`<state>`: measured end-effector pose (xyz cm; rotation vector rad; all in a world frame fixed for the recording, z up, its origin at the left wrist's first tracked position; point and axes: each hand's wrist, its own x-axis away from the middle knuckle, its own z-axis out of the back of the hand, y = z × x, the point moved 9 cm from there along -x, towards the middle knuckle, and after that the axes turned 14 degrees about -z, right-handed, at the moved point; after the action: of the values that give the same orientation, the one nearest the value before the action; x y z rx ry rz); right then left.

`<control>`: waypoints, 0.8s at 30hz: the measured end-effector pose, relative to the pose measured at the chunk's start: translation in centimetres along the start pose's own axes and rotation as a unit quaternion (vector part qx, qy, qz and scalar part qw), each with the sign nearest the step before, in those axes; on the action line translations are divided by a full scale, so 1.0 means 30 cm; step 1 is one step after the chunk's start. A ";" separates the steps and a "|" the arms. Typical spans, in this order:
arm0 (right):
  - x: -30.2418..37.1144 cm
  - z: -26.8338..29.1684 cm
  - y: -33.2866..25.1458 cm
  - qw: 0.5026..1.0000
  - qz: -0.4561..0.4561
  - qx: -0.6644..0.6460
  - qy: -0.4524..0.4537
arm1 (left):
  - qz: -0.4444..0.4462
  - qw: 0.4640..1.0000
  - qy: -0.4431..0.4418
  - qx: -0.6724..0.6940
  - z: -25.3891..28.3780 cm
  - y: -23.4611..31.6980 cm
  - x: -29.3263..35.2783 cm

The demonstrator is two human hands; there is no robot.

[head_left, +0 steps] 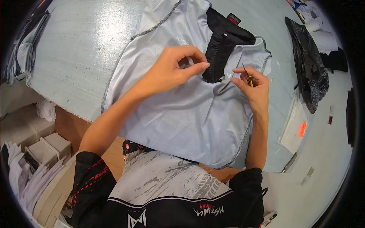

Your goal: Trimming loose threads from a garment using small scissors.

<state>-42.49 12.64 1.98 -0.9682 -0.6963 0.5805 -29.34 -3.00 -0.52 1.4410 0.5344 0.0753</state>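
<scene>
A light grey shirt [190, 117] with a black collar placket [220, 49] lies spread on the pale blue table [80, 49]. My left hand [173, 70] pinches the grey fabric just left of the placket's lower end. My right hand [253, 85] rests on the shirt to the right of the placket and holds a small thread snipper [248, 77] with a yellow and dark body, its tip pointing up and away. Both forearms come in from the lower edge.
A crumpled black plastic bag [310, 68] lies at the right of the table. A clear packet with an orange mark [298, 127] sits near the right edge. Stacked cardboard boxes [45, 148] and white papers [23, 178] are at lower left. Folded garments [26, 49] hang at far left.
</scene>
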 end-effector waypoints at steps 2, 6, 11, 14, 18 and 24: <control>0.004 -0.026 0.033 1.000 -0.012 -0.016 -0.013 | -0.079 0.994 -0.039 -0.065 -0.006 0.054 -0.015; 0.007 -0.088 0.042 0.998 0.013 -0.035 -0.058 | -0.111 0.978 -0.126 -0.127 -0.018 0.071 -0.015; 0.002 -0.128 0.013 0.992 0.046 -0.078 -0.085 | -0.173 0.955 -0.109 -0.213 -0.012 0.090 -0.005; -0.004 -0.122 0.048 0.995 0.036 -0.053 -0.079 | -0.228 0.933 -0.112 -0.255 -0.050 0.117 0.003; 0.001 -0.109 0.048 0.996 0.043 -0.040 -0.072 | -0.248 0.931 -0.123 -0.238 -0.066 0.093 -0.004; 0.011 -0.100 0.032 0.988 0.040 -0.113 -0.093 | -0.191 0.972 -0.075 -0.114 -0.017 0.084 -0.035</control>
<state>-40.14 11.70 0.05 -1.1654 -0.9079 0.6782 -29.80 -2.55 2.18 1.0910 0.6481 -0.2700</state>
